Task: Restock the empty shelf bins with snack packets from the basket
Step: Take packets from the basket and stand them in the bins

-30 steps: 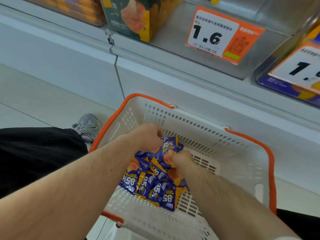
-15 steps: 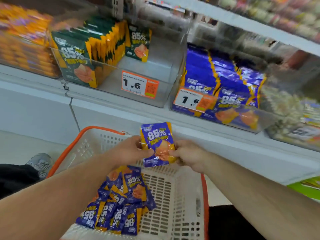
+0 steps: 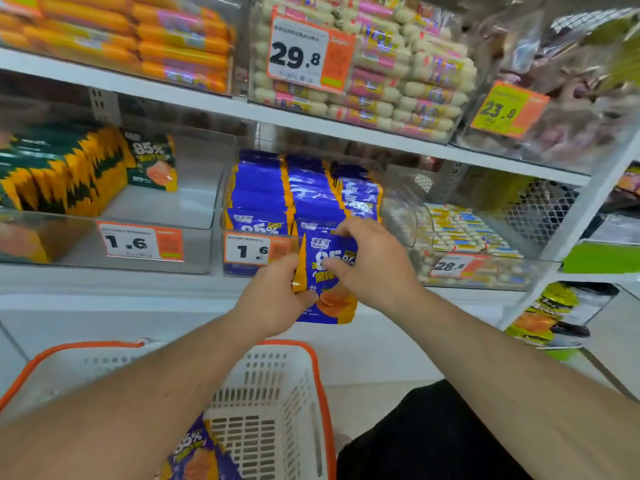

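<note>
A stack of blue-and-orange snack packets (image 3: 325, 271) marked 85% is held upright between both hands, right in front of the clear bin (image 3: 242, 252) priced 1.6. My left hand (image 3: 273, 299) grips the stack's left edge. My right hand (image 3: 374, 265) pinches its top and front with thumb and fingers. Rows of the same blue packets (image 3: 294, 192) fill that bin. Below, the white basket with an orange rim (image 3: 277, 393) holds more blue packets (image 3: 201, 455), mostly hidden by my left forearm.
To the left, a clear bin (image 3: 194, 244) of green-and-yellow packets (image 3: 69, 171) has bare room on its right side. A bin of small white packets (image 3: 460, 230) sits to the right. The upper shelf (image 3: 207, 102) carries sausage packs. A white ledge runs under the bins.
Both hands lifted the blue packets out of the basket and up to the front of the blue-packet bin. The view tilted upward from the basket to the shelves.
</note>
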Tool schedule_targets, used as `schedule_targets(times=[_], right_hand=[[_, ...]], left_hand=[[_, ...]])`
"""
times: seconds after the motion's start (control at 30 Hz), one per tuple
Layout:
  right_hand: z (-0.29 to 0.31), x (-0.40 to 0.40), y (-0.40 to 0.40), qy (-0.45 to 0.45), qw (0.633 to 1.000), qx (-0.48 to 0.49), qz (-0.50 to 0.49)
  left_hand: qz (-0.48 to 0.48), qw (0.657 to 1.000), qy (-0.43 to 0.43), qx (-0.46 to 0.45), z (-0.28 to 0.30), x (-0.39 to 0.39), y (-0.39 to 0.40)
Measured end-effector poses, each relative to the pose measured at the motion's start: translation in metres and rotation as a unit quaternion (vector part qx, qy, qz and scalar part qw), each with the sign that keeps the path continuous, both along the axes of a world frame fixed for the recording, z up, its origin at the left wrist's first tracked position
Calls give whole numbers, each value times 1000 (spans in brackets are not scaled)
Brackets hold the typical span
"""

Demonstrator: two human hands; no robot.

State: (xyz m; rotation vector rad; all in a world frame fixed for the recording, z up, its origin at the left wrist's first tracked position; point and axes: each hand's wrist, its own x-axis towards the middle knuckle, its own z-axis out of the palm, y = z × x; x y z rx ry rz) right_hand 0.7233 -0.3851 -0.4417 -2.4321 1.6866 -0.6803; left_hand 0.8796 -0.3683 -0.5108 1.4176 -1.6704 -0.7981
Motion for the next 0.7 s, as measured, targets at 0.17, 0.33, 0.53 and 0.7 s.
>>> schedule_targets(times=[0.17, 0.33, 0.53, 0.7], right_hand=[[35, -36, -22, -19, 994, -98, -34], [57, -60, -51, -33, 973, -208, -91], [49, -61, -81, 63, 979, -121, -151], [38, -51, -106, 154, 976, -11, -155]], left_hand=[[5, 997, -20, -78, 40, -30, -28], [56, 987, -100, -114, 58, -35, -41], [56, 980, -146, -122, 42, -33, -41], [53, 974, -163, -151, 30, -26, -34]])
